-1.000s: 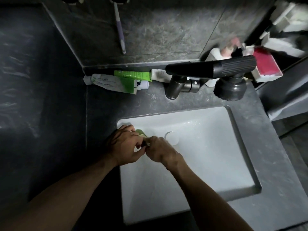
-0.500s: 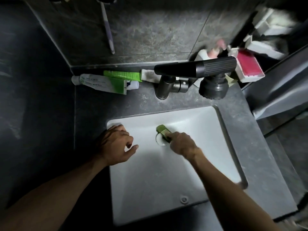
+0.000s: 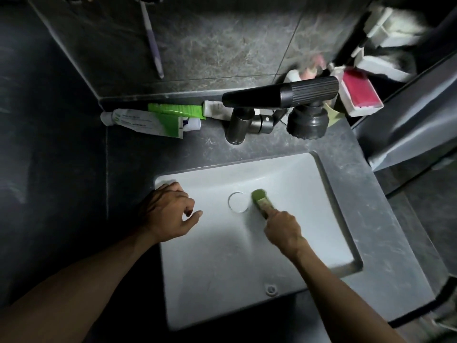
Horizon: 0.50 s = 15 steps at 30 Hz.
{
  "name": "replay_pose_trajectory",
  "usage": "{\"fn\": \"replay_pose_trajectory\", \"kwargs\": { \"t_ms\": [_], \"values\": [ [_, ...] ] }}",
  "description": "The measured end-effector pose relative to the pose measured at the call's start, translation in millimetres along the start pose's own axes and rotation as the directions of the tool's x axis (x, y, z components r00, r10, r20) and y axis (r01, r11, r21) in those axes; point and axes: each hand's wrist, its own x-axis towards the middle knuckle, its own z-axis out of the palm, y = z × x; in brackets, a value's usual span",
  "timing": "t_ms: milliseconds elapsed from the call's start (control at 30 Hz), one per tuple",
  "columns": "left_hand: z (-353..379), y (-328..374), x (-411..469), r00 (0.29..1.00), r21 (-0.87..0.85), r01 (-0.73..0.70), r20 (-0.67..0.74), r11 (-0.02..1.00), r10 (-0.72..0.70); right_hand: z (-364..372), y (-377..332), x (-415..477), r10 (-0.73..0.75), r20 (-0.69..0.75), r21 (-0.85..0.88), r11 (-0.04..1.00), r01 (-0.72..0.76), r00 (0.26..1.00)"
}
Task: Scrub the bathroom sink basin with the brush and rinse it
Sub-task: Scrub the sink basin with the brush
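Right hand (image 3: 282, 229) clamped round the handle of the green brush (image 3: 262, 203), fingers wrapped tight. Brush head pokes out past the knuckles toward the far side, bristles down on the basin floor, just right of the round drain (image 3: 238, 202), touching or nearly touching its edge. Brush slightly blurred.

Left hand (image 3: 170, 214) at the far-left corner of the sink basin (image 3: 309, 174), fingers curled into a loose fist, thumb sticking out, nothing seen in it. It rests at the rim; can't tell if it grips the edge. The two hands are well apart, with the drain between them.

Nothing covers the brush head. Overflow hole (image 3: 270, 290) on the near wall of the basin.

Behind the basin a dark faucet (image 3: 279, 95) with a ribbed handle, spout over the counter edge. Left of it lie toothpaste tubes (image 3: 146, 121), white and green, along the wall. Red box (image 3: 362, 96) at far right, blurry bottles beside it. Toothbrush (image 3: 153, 43) hangs against the wall tile (image 3: 222, 45).

White rectangular basin is set in a dark grey stone countertop (image 3: 371, 219). Dim room, dark walls.
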Motion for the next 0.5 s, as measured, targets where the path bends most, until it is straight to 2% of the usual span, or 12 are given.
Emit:
{"fn": "replay_pose_trajectory", "kwargs": {
  "t_ms": [100,167,300,367,433,500],
  "values": [
    [0,1,0,1.0,-0.007,-0.003,-0.002,1.0,0.003,-27,28,18,0.133,-0.069,-0.097,0.985,-0.14,0.989],
    [-2,1,1,1.0,-0.004,-0.012,0.004,1.0,0.012,-26,28,13,0.113,-0.07,-0.111,0.987,-0.12,0.991],
    [-3,0,0,0.996,0.003,-0.063,0.064,0.998,0.063,-3,14,-28,-0.026,0.053,-0.131,0.991,0.033,0.998],
    [1,-4,-1,0.99,-0.022,-0.098,0.104,0.995,0.1,-15,28,-18,0.008,0.019,-0.155,0.988,-0.005,1.0],
    [3,-5,6,0.965,-0.033,-0.211,0.154,0.977,0.214,-31,44,-1,0.091,-0.021,-0.157,0.983,-0.093,0.996],
    [1,-1,27,0.889,0.009,-0.411,0.228,0.912,0.398,-30,37,-2,0.057,-0.019,-0.179,0.982,-0.059,0.998]
  ]
}}
